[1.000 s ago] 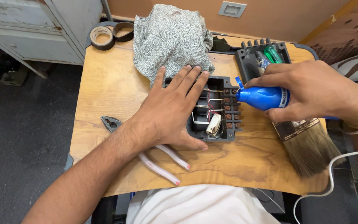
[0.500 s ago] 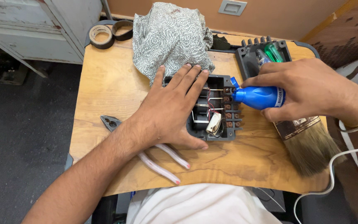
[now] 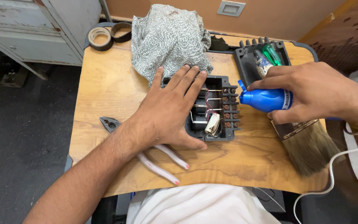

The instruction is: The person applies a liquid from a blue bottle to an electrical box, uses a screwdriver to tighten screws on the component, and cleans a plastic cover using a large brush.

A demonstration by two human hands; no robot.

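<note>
The wooden tabletop (image 3: 104, 91) has bare room on its left half, out to the left edge; the right half is crowded. The left hand (image 3: 168, 112) lies flat with fingers spread over the open black terminal box (image 3: 216, 110), which sits mid-table. The right hand (image 3: 315, 93) is wrapped around a blue spray can (image 3: 264, 99), its nozzle just beside the box's right edge. A paintbrush (image 3: 307, 143) lies under that hand, near the table's right edge. Pliers (image 3: 146, 155) lie under the left wrist, near the front edge; a patterned cloth (image 3: 166, 37) touches the box's rear.
</note>
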